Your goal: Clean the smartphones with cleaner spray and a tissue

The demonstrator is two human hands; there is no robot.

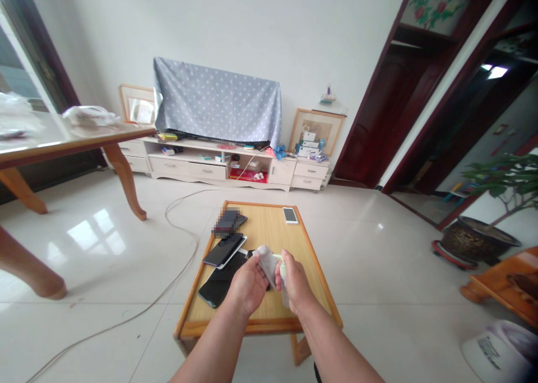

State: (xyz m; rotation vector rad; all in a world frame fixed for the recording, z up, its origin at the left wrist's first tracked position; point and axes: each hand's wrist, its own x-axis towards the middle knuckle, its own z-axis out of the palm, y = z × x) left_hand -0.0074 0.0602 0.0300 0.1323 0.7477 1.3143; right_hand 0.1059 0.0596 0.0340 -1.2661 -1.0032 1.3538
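Note:
Above the near half of a small wooden table [269, 220], my left hand [249, 286] grips a light grey cloth [266, 261]. Close beside it, my right hand [299, 288] is wrapped round a small spray bottle [283, 270] with a pale green top, its nozzle turned toward the cloth. Most of the bottle is hidden by my fingers. To the left lie a large black tablet [221, 282] and a black phone [223, 250] stacked on a white one. Farther back are dark devices [230, 220], partly blurred out. A white phone [290, 215] with a dark screen lies at the far right corner.
A raised wooden rim edges the small table. On the floor at left runs a long cable [185, 271], near a larger table [126, 176]. A low white cabinet [168, 166] stands by the wall. At right are a potted plant [474, 237] and a white bucket [487, 352].

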